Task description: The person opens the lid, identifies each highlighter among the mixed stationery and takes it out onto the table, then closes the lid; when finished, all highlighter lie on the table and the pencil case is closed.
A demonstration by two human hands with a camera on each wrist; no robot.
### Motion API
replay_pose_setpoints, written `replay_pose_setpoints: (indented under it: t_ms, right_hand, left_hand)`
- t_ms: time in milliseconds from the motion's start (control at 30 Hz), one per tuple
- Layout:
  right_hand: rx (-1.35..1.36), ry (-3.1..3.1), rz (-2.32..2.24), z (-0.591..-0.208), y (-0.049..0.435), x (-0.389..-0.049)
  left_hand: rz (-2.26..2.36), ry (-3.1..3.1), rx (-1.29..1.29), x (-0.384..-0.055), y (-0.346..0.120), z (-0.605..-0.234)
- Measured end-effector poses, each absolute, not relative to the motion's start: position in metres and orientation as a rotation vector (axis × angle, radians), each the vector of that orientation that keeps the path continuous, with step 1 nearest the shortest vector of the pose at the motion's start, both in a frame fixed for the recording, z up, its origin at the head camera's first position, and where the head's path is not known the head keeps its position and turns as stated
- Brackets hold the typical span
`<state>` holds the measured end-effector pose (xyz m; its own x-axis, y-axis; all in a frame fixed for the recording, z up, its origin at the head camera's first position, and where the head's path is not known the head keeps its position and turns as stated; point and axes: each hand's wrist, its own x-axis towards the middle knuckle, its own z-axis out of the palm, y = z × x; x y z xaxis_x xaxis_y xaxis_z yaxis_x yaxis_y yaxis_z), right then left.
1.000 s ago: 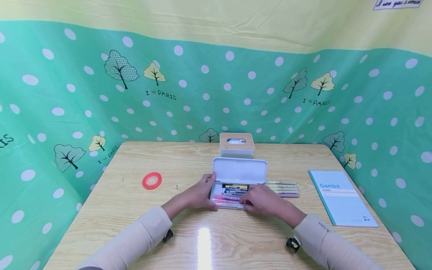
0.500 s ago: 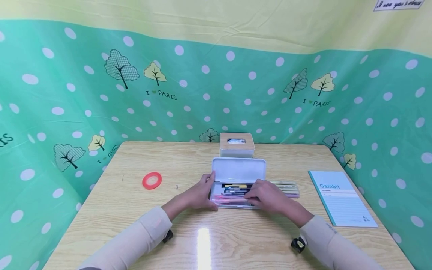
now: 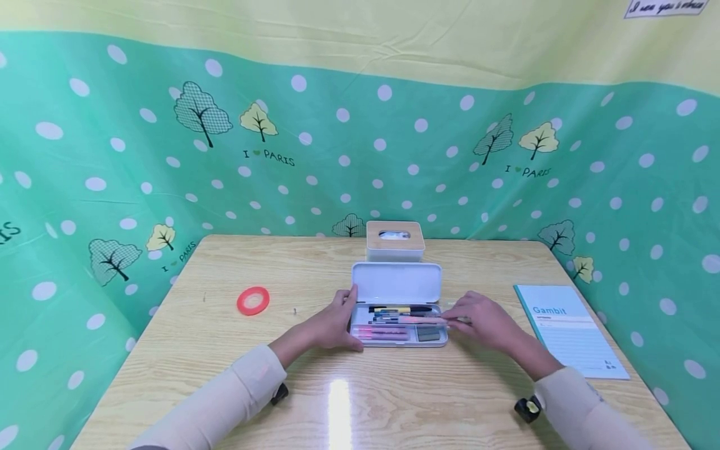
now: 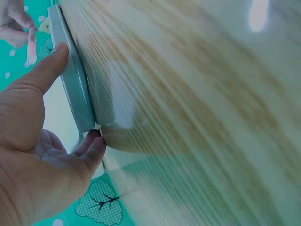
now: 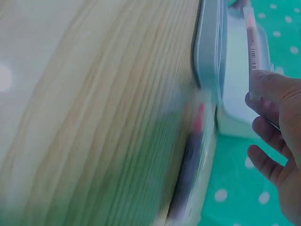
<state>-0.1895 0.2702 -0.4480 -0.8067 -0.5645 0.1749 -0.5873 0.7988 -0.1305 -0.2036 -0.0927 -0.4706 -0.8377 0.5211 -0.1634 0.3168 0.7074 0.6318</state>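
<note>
An open white pencil case [image 3: 398, 282] lies on the table with its lid raised. My left hand [image 3: 336, 322] grips its left end; in the left wrist view the thumb lies along the case's front side and the fingers reach round the corner. Between thumb and fingers, my right hand [image 3: 480, 319] pinches the end of a pink pen [image 5: 253, 44] with a barcode label. That pen points left over the open case. Inside are dark pens [image 3: 385, 312] at the back, pink pens [image 3: 382, 334] in the front compartment and a grey block [image 3: 429, 334] at the front right.
A tissue box [image 3: 395, 250] stands behind the lid. A red tape ring [image 3: 253, 301] lies to the left and a notebook [image 3: 570, 331] to the right. A dark pen [image 5: 190, 160] on the table shows beside the case in the right wrist view.
My right hand has moved right, out of the case's front part to its right end, and now holds the pink pen above the case. The left hand has stayed in place.
</note>
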Motion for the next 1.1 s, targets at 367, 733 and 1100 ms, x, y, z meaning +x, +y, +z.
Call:
replay_pose_setpoints:
  t_ms: [367,733,1100]
  right_hand:
    - [0.831,-2.753,0.267,-0.456,0.326,-0.179]
    - [0.761,-2.763,0.252,-0.467,0.361,-0.172]
    - [0.742,-2.796,0.278,-0.477,0.368,-0.169]
  left_hand:
    - [0.87,2.585,0.649,-0.203,-0.093,-0.472]
    - [0.857,2.591,0.644,-0.204,-0.092,-0.472]
    - [0.819,2.592,0.623,-0.205,-0.092,-0.474]
